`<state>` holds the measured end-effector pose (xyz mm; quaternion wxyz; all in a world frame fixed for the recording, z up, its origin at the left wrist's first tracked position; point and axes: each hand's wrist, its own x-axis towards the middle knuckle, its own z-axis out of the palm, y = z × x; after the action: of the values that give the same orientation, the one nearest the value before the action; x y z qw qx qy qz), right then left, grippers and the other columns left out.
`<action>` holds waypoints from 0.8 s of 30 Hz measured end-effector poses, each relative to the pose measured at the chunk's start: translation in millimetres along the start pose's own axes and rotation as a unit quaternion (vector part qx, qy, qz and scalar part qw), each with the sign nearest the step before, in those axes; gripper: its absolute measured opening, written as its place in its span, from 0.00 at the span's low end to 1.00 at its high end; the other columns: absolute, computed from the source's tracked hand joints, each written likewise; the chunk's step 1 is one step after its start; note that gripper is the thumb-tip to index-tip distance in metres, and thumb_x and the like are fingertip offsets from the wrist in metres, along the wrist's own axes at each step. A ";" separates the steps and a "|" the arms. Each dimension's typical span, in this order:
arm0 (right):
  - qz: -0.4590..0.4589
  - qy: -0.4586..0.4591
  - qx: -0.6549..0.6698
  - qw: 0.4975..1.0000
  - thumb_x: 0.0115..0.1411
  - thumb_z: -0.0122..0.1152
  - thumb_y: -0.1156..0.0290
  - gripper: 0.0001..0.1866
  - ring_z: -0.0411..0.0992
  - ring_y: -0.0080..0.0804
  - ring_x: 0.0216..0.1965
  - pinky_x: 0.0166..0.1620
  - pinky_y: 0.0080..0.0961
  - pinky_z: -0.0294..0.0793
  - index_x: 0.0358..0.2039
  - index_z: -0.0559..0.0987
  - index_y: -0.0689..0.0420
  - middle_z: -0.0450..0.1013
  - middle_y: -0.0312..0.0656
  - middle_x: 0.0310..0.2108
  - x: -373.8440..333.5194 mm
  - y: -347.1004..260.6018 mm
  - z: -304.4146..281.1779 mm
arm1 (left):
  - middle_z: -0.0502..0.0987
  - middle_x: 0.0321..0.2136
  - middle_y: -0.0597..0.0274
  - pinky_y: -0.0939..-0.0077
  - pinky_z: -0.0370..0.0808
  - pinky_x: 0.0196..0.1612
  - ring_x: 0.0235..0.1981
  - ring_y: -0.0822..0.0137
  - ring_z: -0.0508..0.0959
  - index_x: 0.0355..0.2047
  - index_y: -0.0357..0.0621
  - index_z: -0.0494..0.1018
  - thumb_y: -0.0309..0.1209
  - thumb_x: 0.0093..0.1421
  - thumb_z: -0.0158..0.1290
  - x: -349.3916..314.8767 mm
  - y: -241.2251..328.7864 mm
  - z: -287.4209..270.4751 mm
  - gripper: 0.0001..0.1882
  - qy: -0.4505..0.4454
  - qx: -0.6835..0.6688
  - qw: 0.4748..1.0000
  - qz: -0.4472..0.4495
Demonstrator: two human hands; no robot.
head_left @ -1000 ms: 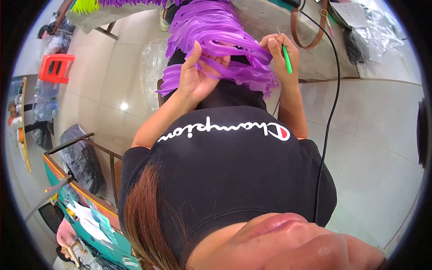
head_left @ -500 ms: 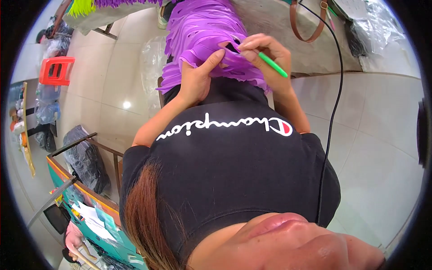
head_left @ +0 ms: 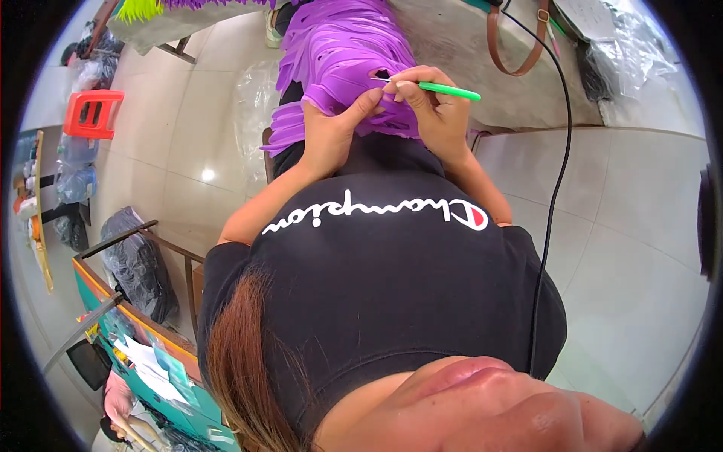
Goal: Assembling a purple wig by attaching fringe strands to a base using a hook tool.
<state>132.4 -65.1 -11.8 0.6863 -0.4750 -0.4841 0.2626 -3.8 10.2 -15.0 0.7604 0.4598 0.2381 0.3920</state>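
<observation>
At the top centre of the frame, a slitted sheet of purple material (head_left: 339, 56) is draped over dark-clad legs, its near part gripped by the left hand (head_left: 327, 135), thumb pressed on top. A slim green-handled tool (head_left: 450, 91) is pinched between the thumb and fingers of the right hand (head_left: 440, 117), its thin metallic tip pointed leftward at a dark gap among the strips. The hands are brought close together; whether their fingertips touch cannot be told. A strip could be torn or wrongly snagged if the tip were driven in at a slant, and the left thumb, just beside it, could be pricked if the tool slipped. Folds could be lost were the left grip loosened. The purple material is seen as thin, supple and faintly glossy, cut into narrow ribbons bunched in wavy loops; the handle is smooth, straight and rod-like. At right, a thin black cable (head_left: 568, 124) is hung in a long curve.
</observation>
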 end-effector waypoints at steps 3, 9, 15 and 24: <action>-0.063 -0.010 -0.124 0.990 0.60 0.57 0.77 0.04 0.72 0.26 0.31 0.36 0.20 0.72 0.33 0.76 0.65 0.74 0.44 0.31 1.4 2.7 -3.1 | 0.79 0.28 0.60 0.80 0.77 0.33 0.27 0.71 0.79 0.35 0.33 0.77 0.22 0.55 0.59 -0.8 0.9 -0.8 0.08 -0.008 0.020 1.000 0.004; -0.218 0.127 -0.333 0.909 0.56 0.61 0.77 0.03 0.73 0.33 0.29 0.32 0.23 0.71 0.31 0.79 0.61 0.73 0.45 0.29 2.5 -0.8 3.7 | 0.79 0.27 0.61 0.80 0.76 0.33 0.27 0.73 0.79 0.36 0.34 0.77 0.22 0.54 0.60 -3.6 3.0 5.8 0.09 0.032 0.003 0.999 0.008; 0.012 0.024 -0.044 0.999 0.64 0.51 0.74 0.08 0.72 0.23 0.30 0.36 0.18 0.71 0.33 0.76 0.65 0.75 0.41 0.29 -3.2 -13.7 -4.2 | 0.79 0.27 0.63 0.80 0.76 0.32 0.26 0.74 0.78 0.35 0.35 0.77 0.22 0.53 0.61 -1.5 -4.0 -2.3 0.09 0.025 0.005 1.000 0.015; 0.070 0.052 -0.110 0.990 0.55 0.63 0.80 0.20 0.68 0.16 0.31 0.35 0.13 0.67 0.19 0.58 0.54 0.77 0.43 0.30 4.7 -8.7 14.5 | 0.79 0.30 0.64 0.81 0.74 0.35 0.30 0.76 0.77 0.36 0.34 0.77 0.20 0.53 0.59 -1.6 -4.2 1.5 0.09 0.016 0.040 0.999 0.024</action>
<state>120.2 -59.0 -0.8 0.6338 -0.5936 -0.4394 0.2299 -2.1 7.0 -18.0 0.7280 0.4888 0.2548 0.4076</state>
